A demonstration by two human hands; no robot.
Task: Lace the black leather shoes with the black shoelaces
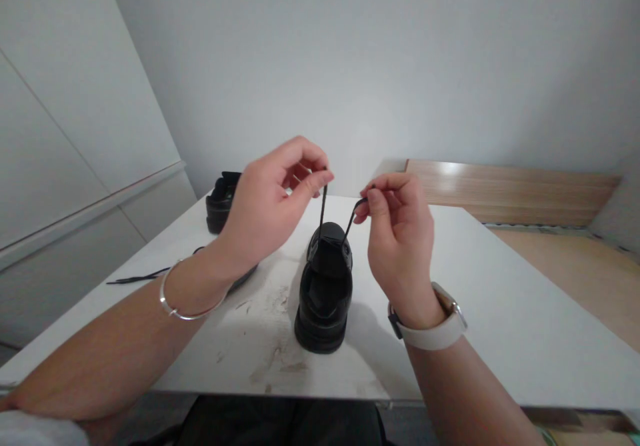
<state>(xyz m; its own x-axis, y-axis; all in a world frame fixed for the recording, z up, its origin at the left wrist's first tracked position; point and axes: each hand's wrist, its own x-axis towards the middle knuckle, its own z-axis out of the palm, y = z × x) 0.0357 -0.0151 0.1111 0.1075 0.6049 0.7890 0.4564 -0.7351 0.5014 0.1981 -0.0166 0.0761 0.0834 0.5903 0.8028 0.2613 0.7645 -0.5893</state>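
Note:
A black shoe [324,299] stands upright on the white table, its heel toward me and its toe toward the wall. Above its left side, my left hand [285,196] pinches one black lace [323,206] between thumb and finger; the lace runs down taut to the shoe. The other black lace [352,218] curves up from the shoe's right side into my right hand [397,223], which grips it between thumb and forefinger. Neither hand touches the shoe itself.
A second black shoe [217,209] stands at the back left. Behind my left wrist lie a loose black lace [137,278] and another dark item, partly hidden. Dirt smudges mark the white table [500,313]. A wooden board [510,189] is at the back right, before a wall.

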